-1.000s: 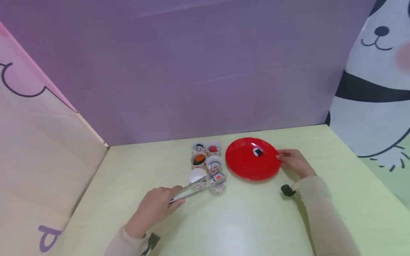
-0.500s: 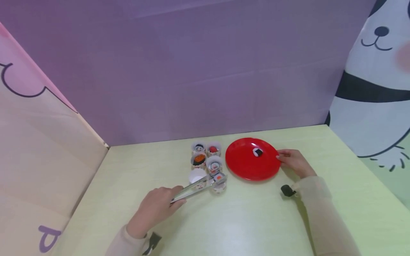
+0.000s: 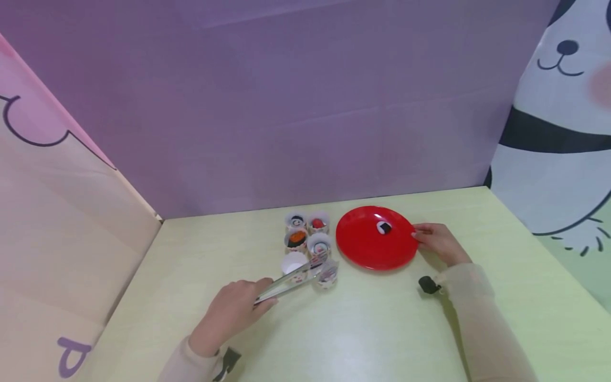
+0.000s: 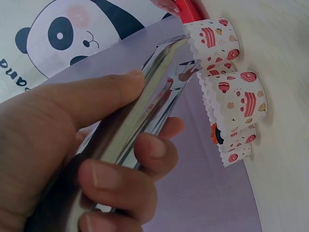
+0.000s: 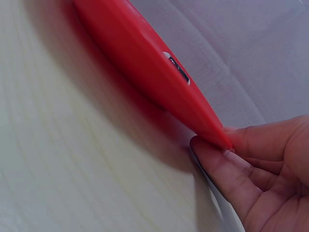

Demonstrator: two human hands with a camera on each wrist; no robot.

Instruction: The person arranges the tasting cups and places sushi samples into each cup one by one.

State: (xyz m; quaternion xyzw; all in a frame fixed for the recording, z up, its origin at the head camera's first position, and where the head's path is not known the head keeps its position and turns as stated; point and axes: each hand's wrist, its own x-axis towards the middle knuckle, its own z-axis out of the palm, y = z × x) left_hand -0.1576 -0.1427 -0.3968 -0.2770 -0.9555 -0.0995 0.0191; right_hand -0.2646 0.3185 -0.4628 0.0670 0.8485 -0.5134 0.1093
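My left hand (image 3: 234, 310) grips metal tongs (image 4: 145, 108), fingers curled round the arms. The tong tips stand apart over the mouth of the front right paper cup (image 3: 326, 281), with no piece visible between them. What lies in that cup is blurred behind the tongs. At the right, my right hand (image 3: 440, 243) pinches the rim of a red plate (image 3: 369, 249) between thumb and fingers. In the right wrist view the thumb (image 5: 224, 169) lies under the plate's edge. A small black-and-white toy rice ball (image 3: 384, 227) lies on the plate.
Several patterned paper cups stand in two columns left of the plate. One holds an orange-topped sushi piece (image 3: 297, 238), another a red-topped piece (image 3: 317, 223). The front left cup (image 3: 293, 261) looks white inside. A purple backdrop (image 3: 305, 116) rises behind the table (image 3: 372, 329).
The white piece with an orange centre, earlier seen between the tong tips, is no longer visible there. The tips have spread over the front right cup. The right hand and plate stay put.
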